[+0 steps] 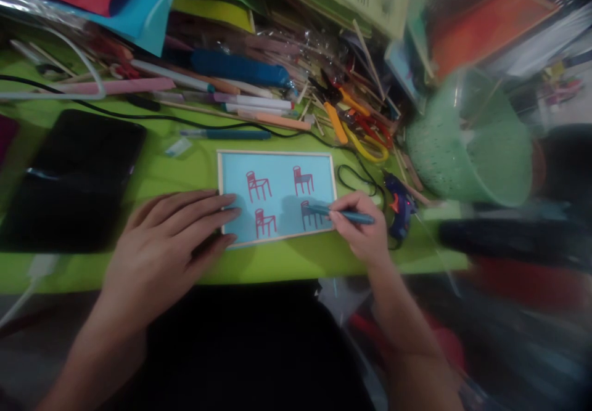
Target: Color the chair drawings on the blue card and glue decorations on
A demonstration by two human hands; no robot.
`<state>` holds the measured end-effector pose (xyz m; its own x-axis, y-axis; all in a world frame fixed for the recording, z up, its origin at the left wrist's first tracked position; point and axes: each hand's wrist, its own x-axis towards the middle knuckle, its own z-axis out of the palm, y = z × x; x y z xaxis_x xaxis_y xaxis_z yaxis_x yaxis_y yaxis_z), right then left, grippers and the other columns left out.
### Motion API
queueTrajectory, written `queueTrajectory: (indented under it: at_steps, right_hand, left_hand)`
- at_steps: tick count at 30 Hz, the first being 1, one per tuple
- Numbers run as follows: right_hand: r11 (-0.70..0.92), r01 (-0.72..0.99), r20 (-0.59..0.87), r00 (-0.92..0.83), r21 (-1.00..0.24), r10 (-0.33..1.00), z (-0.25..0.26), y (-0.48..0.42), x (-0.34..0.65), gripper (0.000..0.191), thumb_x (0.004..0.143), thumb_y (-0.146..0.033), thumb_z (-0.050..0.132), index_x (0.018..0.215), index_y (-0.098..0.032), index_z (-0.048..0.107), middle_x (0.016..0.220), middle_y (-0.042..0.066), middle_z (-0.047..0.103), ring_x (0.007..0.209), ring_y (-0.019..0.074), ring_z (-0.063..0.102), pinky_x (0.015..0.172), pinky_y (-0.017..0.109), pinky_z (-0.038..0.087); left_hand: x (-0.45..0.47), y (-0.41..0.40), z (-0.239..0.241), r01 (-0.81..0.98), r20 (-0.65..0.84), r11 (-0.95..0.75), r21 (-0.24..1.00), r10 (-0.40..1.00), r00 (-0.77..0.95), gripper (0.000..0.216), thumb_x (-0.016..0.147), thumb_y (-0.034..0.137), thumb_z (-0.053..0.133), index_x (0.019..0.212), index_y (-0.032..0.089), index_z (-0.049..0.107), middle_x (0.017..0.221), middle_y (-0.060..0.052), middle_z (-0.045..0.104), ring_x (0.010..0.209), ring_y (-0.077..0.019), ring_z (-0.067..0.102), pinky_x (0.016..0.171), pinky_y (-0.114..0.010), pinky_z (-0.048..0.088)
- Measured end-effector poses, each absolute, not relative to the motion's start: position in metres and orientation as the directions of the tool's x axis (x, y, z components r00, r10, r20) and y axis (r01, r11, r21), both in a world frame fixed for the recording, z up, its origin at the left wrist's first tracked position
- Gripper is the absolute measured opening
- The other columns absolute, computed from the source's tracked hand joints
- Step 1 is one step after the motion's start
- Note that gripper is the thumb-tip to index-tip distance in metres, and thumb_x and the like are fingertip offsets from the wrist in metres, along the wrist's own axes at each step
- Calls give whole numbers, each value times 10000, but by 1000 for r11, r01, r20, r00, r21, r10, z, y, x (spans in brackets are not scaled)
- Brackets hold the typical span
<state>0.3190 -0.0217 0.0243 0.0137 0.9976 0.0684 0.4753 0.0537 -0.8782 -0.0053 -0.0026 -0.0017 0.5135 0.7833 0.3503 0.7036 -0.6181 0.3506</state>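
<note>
A light-blue card (283, 180) with a thin pale wooden frame lies flat on the green table. It bears several red drawings of chairs; some seats are filled in dark. My left hand (171, 232) rests flat with fingers stretched over the card's left edge. In my right hand (361, 226) is a dark teal pen (354, 216), pinched between thumb and fingers. The pen's tip is at the lower right chair drawing, and my fingers partly cover the card's right edge.
Left of the card lies a black tablet-like device (69, 177). Behind are several pens, orange-handled pliers (337, 121) and yellow-handled scissors (370, 149). To the right stand a blue glue gun (398, 204) and a green basket (504, 170). A black cable (185, 119) crosses the green table (277, 269).
</note>
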Motion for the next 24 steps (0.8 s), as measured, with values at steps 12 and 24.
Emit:
queueTrajectory:
  at_steps: [12, 24]
  right_hand:
    - [71, 415, 94, 38, -907, 995, 24, -21, 318, 81, 913, -284, 720, 884, -229, 669, 759, -33, 646, 616, 105, 569, 582, 261, 439]
    - [62, 477, 74, 7, -877, 997, 23, -21, 319, 101, 904, -315, 738, 912, -228, 686, 762, -25, 666, 634, 114, 583, 584, 262, 459]
  left_hand:
    - [-5, -3, -3, 702, 356, -625, 342, 778, 518, 283, 969, 261, 647, 1251, 252, 681, 1320, -52, 745, 1192, -309, 668, 999, -490, 482]
    - [-5, -2, -3, 704, 352, -616, 354, 785, 510, 271, 974, 266, 629, 1238, 270, 688, 1314, -39, 750, 1193, -303, 679, 992, -480, 483]
